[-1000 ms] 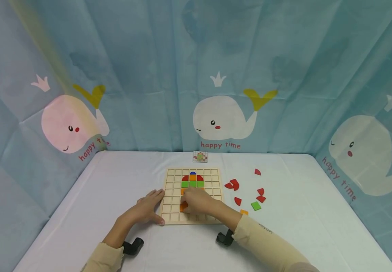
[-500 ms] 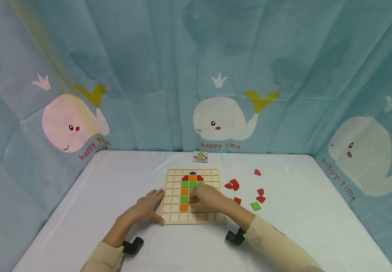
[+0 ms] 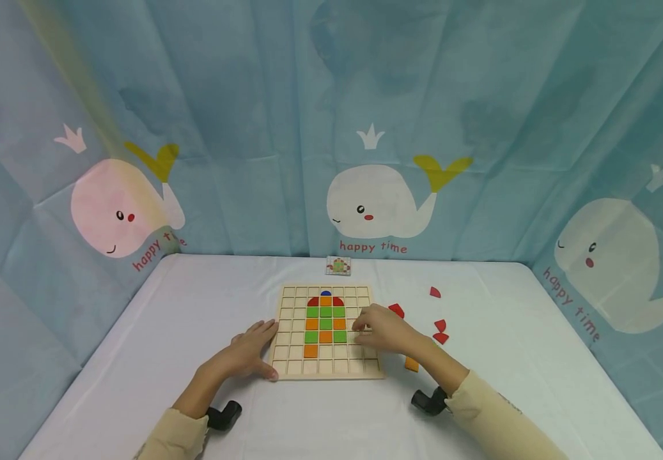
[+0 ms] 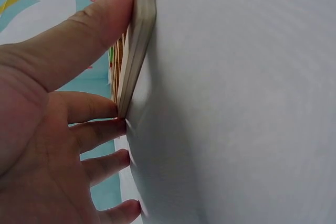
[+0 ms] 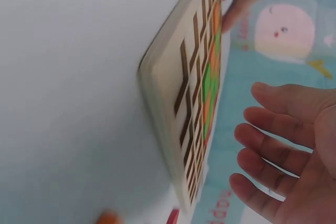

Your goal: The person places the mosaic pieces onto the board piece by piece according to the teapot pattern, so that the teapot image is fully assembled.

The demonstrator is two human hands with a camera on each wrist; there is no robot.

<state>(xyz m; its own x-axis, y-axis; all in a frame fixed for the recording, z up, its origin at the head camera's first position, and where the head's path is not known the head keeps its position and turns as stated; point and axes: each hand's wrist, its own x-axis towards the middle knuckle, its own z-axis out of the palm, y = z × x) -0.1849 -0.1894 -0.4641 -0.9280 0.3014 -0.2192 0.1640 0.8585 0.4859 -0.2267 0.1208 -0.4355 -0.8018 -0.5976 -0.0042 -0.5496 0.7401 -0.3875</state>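
Note:
A wooden grid board [image 3: 285, 367] lies on the table, with orange, green, red and blue tiles set in its middle cells. My left hand [image 3: 250, 350] rests at the board's left edge, its thumb [image 4: 89, 38] against the wooden side and its fingers spread. Over the right-hand cells is my right hand [image 3: 387, 328], fingers loosely bent and nothing between them. In the right wrist view that hand [image 5: 294, 150] shows an empty palm beside the board [image 5: 157, 82]. The lowest tile is an orange square [image 3: 311, 351].
Right of the board lie several loose red quarter-round tiles [image 3: 441, 337] and an orange square tile [image 3: 412, 364], partly behind my right forearm. A small pattern card [image 3: 339, 266] lies beyond the board's far edge. Printed curtains [image 3: 250, 191] stand behind the white table [image 3: 181, 306].
My right hand has moved right, from the lower-left tiles across the middle and off them. An orange square now shows in the middle cell where its fingers were. The left hand stays put.

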